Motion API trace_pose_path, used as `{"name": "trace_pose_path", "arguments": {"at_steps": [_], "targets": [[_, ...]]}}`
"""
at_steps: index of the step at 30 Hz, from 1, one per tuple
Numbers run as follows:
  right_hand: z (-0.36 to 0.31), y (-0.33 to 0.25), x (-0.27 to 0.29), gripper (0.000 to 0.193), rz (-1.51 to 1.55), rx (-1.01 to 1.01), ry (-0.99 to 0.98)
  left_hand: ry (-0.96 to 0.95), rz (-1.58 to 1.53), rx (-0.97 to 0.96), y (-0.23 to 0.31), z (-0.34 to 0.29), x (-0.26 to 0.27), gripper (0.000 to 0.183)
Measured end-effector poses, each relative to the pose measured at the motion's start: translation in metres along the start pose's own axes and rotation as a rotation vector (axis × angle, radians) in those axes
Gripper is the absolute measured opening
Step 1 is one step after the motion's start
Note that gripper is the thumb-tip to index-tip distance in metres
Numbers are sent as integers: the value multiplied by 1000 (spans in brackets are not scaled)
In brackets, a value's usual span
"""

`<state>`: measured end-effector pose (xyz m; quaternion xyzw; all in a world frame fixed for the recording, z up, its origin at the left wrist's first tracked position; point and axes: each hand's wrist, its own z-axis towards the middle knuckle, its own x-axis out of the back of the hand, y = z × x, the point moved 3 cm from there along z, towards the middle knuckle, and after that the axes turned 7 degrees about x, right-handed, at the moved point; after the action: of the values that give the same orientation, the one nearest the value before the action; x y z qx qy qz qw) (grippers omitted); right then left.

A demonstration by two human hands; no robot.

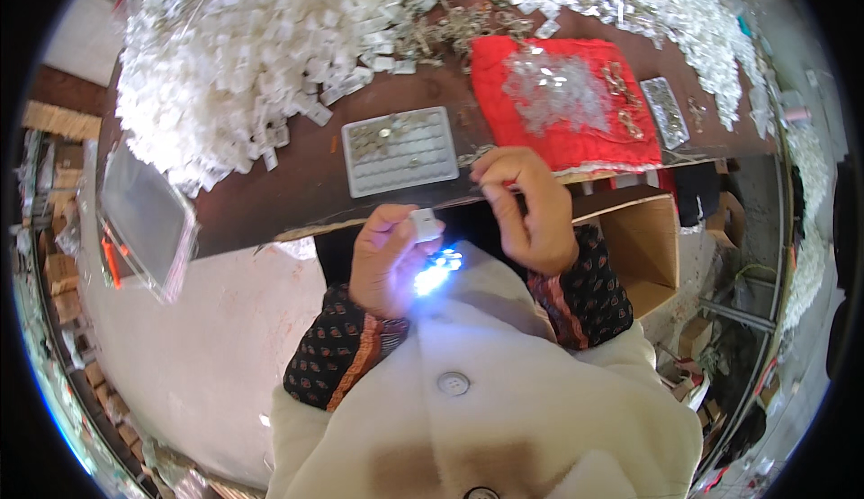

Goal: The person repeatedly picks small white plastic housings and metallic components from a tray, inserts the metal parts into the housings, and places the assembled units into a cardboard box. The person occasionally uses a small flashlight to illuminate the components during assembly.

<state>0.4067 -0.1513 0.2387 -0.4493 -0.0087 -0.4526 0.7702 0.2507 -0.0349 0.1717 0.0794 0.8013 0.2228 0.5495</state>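
Observation:
My left hand (pixel 385 260) is closed on a small white plastic casing (pixel 425 224), held upright between thumb and fingers just off the table's front edge. Bright bluish-white lights (pixel 438 271) glow directly below the casing, against my pale coat; whether they are joined to it is hard to tell. To the right, my right hand (pixel 529 206) is raised at the table edge with thumb and fingers curled together. Anything pinched in its fingertips is too small to name. Beyond both hands lies a white ribbed tray (pixel 402 178) holding round silvery coin-like cells (pixel 369 143).
A huge heap of white plastic casings (pixel 234 67) covers the table's far left. On a red cloth (pixel 594 146) lie clear plastic bits (pixel 553 89) and metal pieces. Beside it is a small tray (pixel 665 112) of metal parts. An open cardboard box (pixel 643 251) stands below, right.

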Motion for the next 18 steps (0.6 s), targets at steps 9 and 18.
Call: {"name": "trace_pose_path", "arguments": {"at_steps": [9,18], "targets": [[15,-33,-44,11,129,19,-106,-92,-20,-97,12,-7,-3,19],[11,-35,-48,19,85,48,-197,17,63,-168,11,-8,0,16]]}}
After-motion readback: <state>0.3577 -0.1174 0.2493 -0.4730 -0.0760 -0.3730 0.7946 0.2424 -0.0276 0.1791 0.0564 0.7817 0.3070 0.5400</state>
